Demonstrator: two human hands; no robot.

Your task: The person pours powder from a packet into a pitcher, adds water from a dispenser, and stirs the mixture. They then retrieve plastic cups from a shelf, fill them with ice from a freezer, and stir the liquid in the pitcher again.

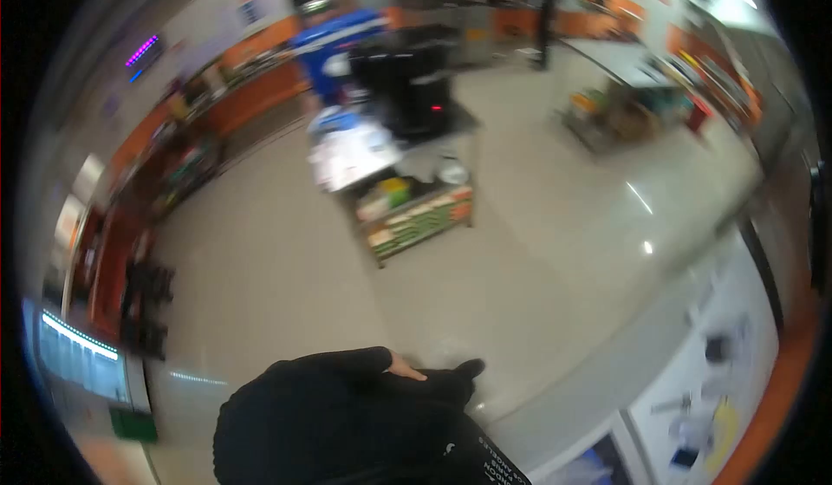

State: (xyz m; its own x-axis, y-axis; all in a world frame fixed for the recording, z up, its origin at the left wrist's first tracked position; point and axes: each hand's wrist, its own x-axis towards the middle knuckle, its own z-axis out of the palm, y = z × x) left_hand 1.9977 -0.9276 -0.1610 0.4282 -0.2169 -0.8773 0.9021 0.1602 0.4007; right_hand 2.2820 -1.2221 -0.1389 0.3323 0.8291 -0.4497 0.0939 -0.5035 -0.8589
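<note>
My left hand (pixel 406 367) shows at the lower middle, at the end of a black sleeve (pixel 334 365). It hangs low beside my dark-clothed leg (pixel 446 383). No object shows in it, but blur and the small visible part hide how its fingers are held. My right hand is out of sight. Black clothing with white lettering (pixel 496 461) fills the bottom of the view.
A metal work table (pixel 472 134) stands ahead, carrying a black machine (pixel 407 82) and papers (pixel 351 151). Farther right is another table (pixel 607 56). A white counter (pixel 676 372) with small items runs along my right. Shelves and counters (pixel 234 108) line the left wall.
</note>
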